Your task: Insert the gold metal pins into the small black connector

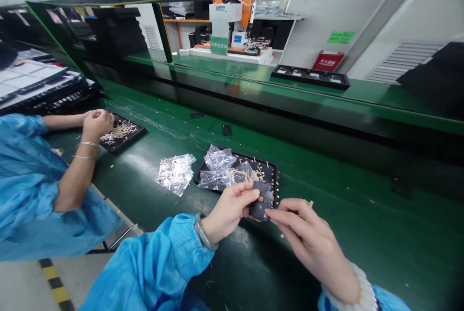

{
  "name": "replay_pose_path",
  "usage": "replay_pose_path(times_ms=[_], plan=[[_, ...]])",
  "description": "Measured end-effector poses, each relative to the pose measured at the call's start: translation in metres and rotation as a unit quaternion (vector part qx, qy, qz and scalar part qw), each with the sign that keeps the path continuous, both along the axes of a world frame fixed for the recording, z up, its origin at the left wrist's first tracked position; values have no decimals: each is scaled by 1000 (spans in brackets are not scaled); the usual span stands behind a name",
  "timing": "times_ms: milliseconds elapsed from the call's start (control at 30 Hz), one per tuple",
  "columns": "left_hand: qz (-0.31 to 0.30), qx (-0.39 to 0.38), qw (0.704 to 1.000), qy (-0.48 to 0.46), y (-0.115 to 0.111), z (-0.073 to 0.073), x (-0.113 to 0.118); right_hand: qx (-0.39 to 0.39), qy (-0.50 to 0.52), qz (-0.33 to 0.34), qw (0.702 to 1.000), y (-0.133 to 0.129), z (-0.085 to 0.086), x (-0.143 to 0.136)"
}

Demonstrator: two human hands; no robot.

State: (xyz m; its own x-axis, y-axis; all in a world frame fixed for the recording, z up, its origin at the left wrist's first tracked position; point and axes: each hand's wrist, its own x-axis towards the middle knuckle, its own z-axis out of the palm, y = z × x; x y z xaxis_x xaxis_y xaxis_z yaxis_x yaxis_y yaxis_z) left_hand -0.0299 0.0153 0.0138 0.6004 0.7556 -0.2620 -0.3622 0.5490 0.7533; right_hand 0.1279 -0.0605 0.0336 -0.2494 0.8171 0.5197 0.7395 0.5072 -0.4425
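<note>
My left hand grips a flat black plastic part between thumb and fingers, above the front edge of a black tray. My right hand is closed in a pinch, its fingertips touching the part's lower right corner; whatever is between them is too small to name. A tiny beige strip shows beside the right fingers. Below and behind the hands, the black tray holds clear plastic bags and loose beige strips. Another clear bag of small pieces lies left of the tray.
At left, a co-worker in a blue sleeve has hands over another black tray of beige strips. Two small black parts lie behind my tray, one squarish. A dark ledge runs along the back of the green table.
</note>
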Motion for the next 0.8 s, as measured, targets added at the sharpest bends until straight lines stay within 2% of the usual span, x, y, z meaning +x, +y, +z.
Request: replay_pose_path(times_ms=[133,267,400,467,533,633,733,800], plan=[[-49,-40,998,-1,2,-5,0,-10,7,19,1000,2,-2,-2],[-65,-83,994,-8,2,-6,0,-30,22,46,998,2,1,-2],[-87,-107,990,3,2,-7,0,-24,36,46,998,2,0,-2],[-89,-98,991,9,2,-7,0,-15,57,22,998,3,-2,-4],[-67,-70,995,7,0,-7,0,-8,100,-26,995,4,-6,-6],[-28,36,999,23,-5,-6,0,-30,175,-90,980,5,-10,-9],[-3,159,983,87,-8,-5,1,-100,249,-102,958,4,-12,-12],[23,214,968,128,-8,-4,0,-170,310,-90,931,3,-11,-14]])
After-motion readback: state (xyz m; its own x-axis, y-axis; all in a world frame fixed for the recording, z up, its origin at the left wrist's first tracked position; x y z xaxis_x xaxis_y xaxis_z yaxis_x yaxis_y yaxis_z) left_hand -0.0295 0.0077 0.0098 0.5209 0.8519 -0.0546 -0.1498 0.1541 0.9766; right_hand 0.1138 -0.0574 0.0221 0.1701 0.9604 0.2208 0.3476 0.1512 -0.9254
